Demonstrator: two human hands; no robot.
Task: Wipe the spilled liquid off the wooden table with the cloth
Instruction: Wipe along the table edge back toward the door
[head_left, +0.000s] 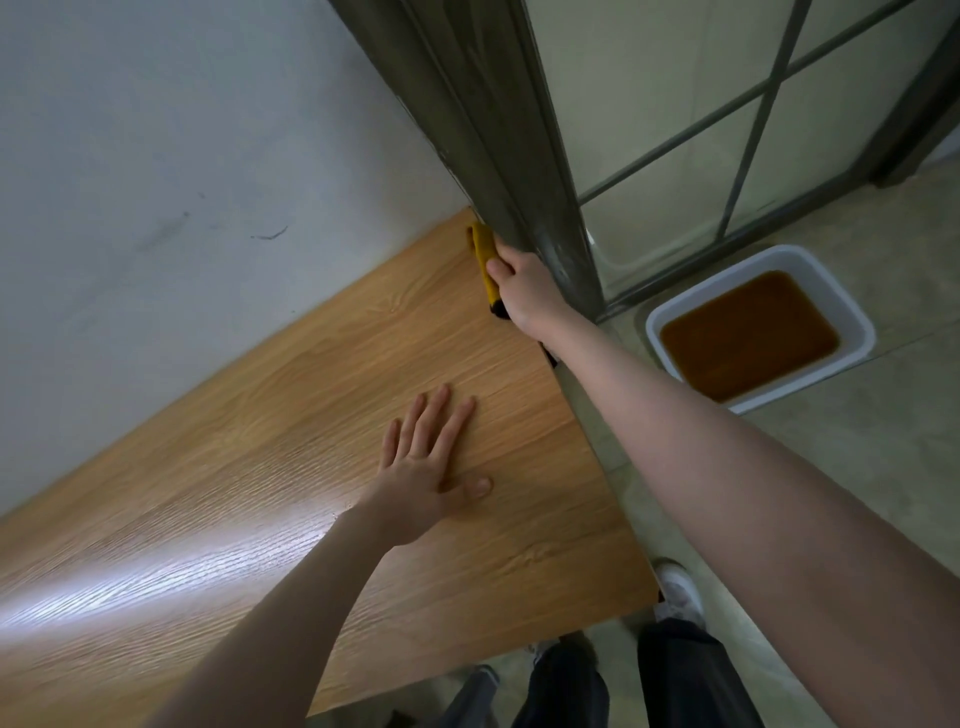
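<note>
Cloth (484, 260) is the yellow thing at the far corner of the wooden surface (291, 467), bunched into a narrow, upright fold with a dark edge showing at its lower end. It lies against the board right beside the grey metal door frame (498, 171), close to where the surface meets the pale wall (171, 171). The right hand (524, 288) reaches across to it with the arm stretched long, and its grip is clenched around the cloth, the thumb lying over the yellow fabric while the other fingers are hidden behind it. The left hand (431, 467) rests flat on the surface nearer the person, fingers straight and slightly spread, thumb out to the side, its grip released and holding nothing. The wood has a light oak grain and carries a broad bright sheen on its near left part; whether any wet patch remains on it cannot be told. On the tiled floor (857, 467) to the right of the surface stands a white rectangular basin (670, 317) filled with brown liquid (748, 332), just beside the foot of the glass door. Below, the person's dark trouser legs (675, 675) and a white shoe (678, 592) show at the edge of the surface.
</note>
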